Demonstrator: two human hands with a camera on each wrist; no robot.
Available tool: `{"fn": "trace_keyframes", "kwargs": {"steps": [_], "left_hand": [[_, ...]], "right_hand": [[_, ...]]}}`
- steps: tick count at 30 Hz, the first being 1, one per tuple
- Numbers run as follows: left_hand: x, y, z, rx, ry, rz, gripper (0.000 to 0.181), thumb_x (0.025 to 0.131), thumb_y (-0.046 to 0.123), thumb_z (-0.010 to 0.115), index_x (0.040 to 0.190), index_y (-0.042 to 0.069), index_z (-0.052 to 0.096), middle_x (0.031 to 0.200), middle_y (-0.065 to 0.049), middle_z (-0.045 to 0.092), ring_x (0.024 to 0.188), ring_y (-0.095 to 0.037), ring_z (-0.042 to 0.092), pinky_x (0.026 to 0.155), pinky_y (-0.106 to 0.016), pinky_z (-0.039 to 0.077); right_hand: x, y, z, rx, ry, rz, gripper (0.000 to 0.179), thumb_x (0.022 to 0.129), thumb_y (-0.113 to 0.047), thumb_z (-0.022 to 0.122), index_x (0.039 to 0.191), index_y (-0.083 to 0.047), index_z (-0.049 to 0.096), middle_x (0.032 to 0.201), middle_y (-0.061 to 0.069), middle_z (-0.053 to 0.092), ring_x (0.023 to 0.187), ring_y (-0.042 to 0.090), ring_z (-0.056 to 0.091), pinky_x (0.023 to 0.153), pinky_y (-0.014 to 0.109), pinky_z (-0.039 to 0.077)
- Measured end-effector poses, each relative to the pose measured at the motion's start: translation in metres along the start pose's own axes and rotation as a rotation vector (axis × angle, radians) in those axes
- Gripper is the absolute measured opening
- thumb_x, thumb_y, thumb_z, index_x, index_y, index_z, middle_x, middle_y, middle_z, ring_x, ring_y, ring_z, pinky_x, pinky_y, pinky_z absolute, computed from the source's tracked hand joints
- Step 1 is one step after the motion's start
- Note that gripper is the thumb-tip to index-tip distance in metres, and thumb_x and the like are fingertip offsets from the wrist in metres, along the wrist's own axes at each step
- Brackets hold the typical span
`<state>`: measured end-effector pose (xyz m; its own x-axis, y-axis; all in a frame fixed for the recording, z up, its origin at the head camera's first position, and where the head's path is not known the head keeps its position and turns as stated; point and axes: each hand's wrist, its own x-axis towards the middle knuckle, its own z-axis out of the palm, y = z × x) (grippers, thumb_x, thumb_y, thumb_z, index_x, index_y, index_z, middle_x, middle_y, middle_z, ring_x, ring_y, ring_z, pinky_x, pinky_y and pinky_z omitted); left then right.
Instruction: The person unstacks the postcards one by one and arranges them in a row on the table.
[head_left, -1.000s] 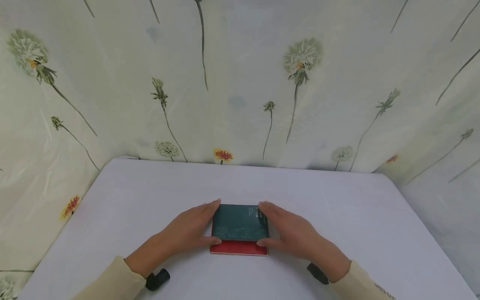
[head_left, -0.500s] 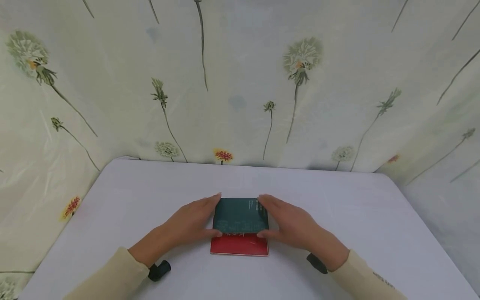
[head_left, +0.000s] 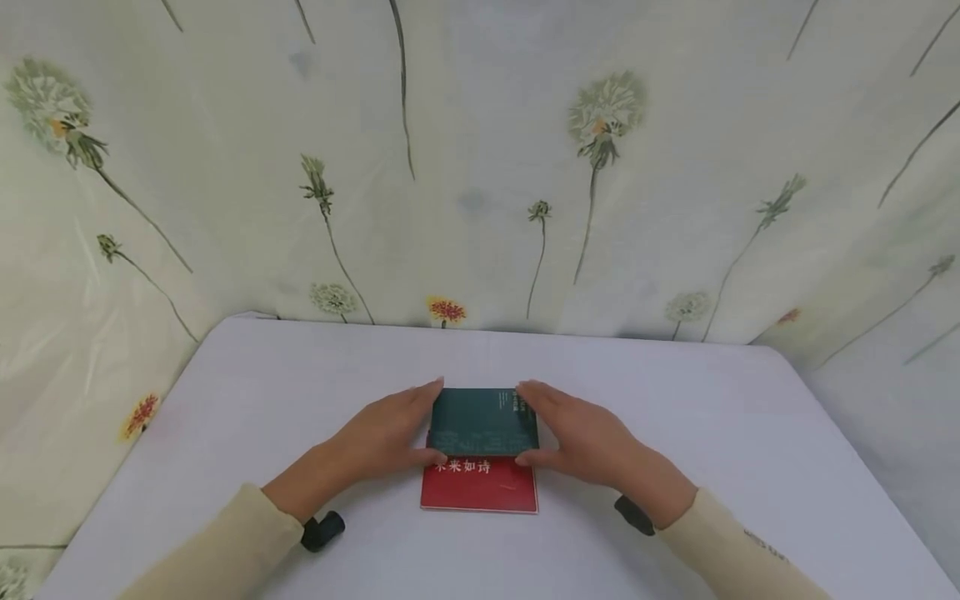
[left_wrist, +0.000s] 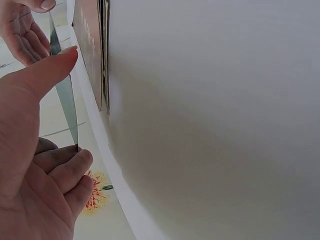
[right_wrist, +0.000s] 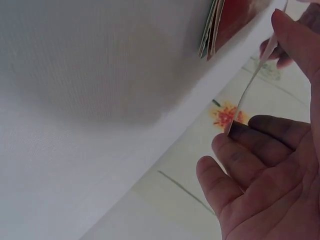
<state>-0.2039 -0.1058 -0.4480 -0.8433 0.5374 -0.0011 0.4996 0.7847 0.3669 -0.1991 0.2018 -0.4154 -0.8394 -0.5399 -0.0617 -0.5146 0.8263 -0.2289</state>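
A thin dark green book (head_left: pixel 483 422) is held level between both hands, overlapping the back part of a red book (head_left: pixel 480 490) in the head view. My left hand (head_left: pixel 384 440) grips its left side, thumb at the near edge and fingertips at the far corner. The right hand (head_left: pixel 592 440) holds the opposite side the same way. Both wrist views show the green book (left_wrist: pixel 67 102) nearly edge-on, raised with a gap over the red one (right_wrist: pixel 235 22). White characters show on the red cover. Beneath it, further book edges (right_wrist: pixel 206 32) form a small stack.
The stack lies on a white-covered table (head_left: pixel 675 400). Behind it hangs a pale curtain (head_left: pixel 480 125) printed with dandelions, which also runs down both sides. A black wrist device (head_left: pixel 324 531) sits under the left wrist, another (head_left: pixel 634 515) under the right.
Both hands have moved the green book up and away from the near edge in the head view, uncovering more of the red cover and its characters. The red book has stayed in place.
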Motion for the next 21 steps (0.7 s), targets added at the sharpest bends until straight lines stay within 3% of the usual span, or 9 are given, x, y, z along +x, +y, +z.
{"fn": "trace_keyframes", "kwargs": {"steps": [12,21], "left_hand": [[0.011,0.001,-0.007,-0.075,-0.027,-0.061,0.105,0.084,0.037,0.090,0.165,0.007,0.030,0.164,-0.007,0.041,0.148,-0.027,0.043,0.111,-0.041,0.047],[0.020,-0.006,-0.010,-0.101,-0.011,-0.058,0.104,0.086,0.034,0.089,0.165,0.007,0.027,0.166,-0.008,0.038,0.151,-0.026,0.038,0.115,-0.041,0.044]], "right_hand": [[0.009,0.010,0.004,0.048,0.013,0.007,0.095,0.086,-0.043,0.087,0.161,-0.010,0.039,0.160,0.011,0.047,0.143,0.032,0.049,0.104,0.049,0.054],[0.016,0.016,0.010,0.055,0.061,0.006,0.099,0.088,-0.041,0.085,0.165,-0.011,0.031,0.166,0.010,0.038,0.145,0.032,0.047,0.100,0.048,0.056]]}}
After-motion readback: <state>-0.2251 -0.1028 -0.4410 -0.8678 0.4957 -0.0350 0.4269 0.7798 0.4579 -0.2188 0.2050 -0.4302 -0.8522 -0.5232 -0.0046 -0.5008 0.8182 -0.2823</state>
